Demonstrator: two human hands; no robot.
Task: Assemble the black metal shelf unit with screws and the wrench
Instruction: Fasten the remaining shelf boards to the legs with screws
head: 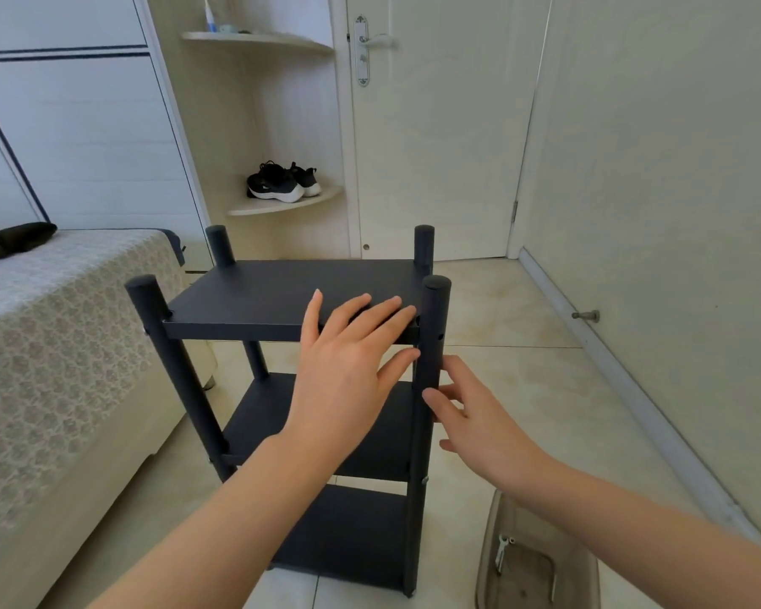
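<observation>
On the tiled floor (501,309) beside the bed (62,323), the black shelf unit (282,296) is standing upright, three shelves sitting between four posts. My left grip (348,367) is lying spread and flat on the top shelf's front right corner, thumb reaching toward the front right post (431,345). My right grip (471,415) is touching that post from the right, fingers loose and straight, clasping nothing. Near my right forearm a wrench (501,553) is lying in a brownish tray (541,512) on the floor.
</observation>
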